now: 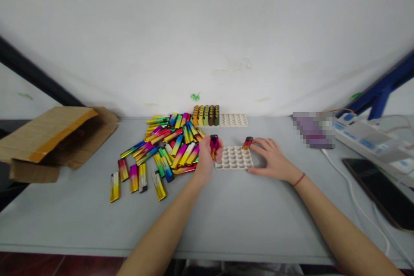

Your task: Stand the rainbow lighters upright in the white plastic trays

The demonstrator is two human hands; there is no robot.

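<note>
Upright in my left hand is a lighter with a purple-red top, my fingers wrapped round it at the left side of a white tray with rows of round holes. A red and gold lighter stands, slightly tilted, in the tray's back right corner. My right hand has its fingers spread along the tray's right side. One fingertip is close to the red lighter; whether it touches cannot be made out. The thumb lies by the tray's front right corner.
Left of the tray lies a pile of shiny multicoloured lighters. Behind are a block of upright lighters and a second white tray. A cardboard box lies at the left; a phone, cable and power strip are right.
</note>
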